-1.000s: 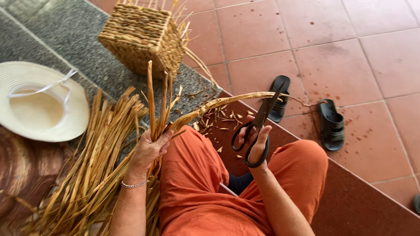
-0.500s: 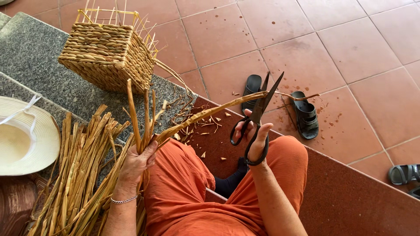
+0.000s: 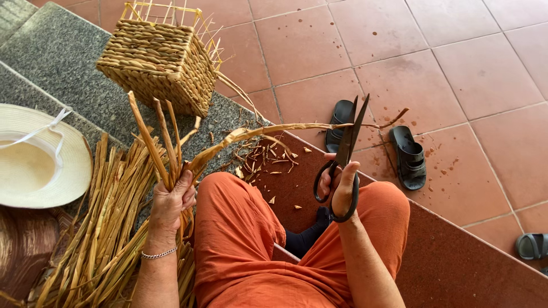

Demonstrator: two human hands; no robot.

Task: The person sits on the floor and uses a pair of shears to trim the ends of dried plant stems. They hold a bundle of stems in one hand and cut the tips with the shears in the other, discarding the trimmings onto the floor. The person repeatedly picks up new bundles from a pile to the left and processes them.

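Note:
My left hand (image 3: 172, 201) grips a small bunch of dried straw-coloured reed stalks (image 3: 171, 142); some stand upright, and one long stalk (image 3: 274, 130) bends off to the right. My right hand (image 3: 338, 183) holds large black scissors (image 3: 347, 149) by the loop handles, blades parted and pointing up, right at the long stalk's far part. Both hands hover over my knees in orange trousers (image 3: 245, 239). Small cut scraps (image 3: 268, 157) lie on the step between the hands.
A half-woven square basket (image 3: 157, 63) with wire uprights lies tilted on the grey stone step. A pile of loose reeds (image 3: 97, 239) lies to my left beside a white brimmed hat (image 3: 40, 159). Black sandals (image 3: 408, 155) sit on the red tiles; another sandal (image 3: 531, 246) at the right edge.
The scissors have risen from below the long stalk to meet it, blades now parted. My left hand keeps its bunch; the view has shifted slightly.

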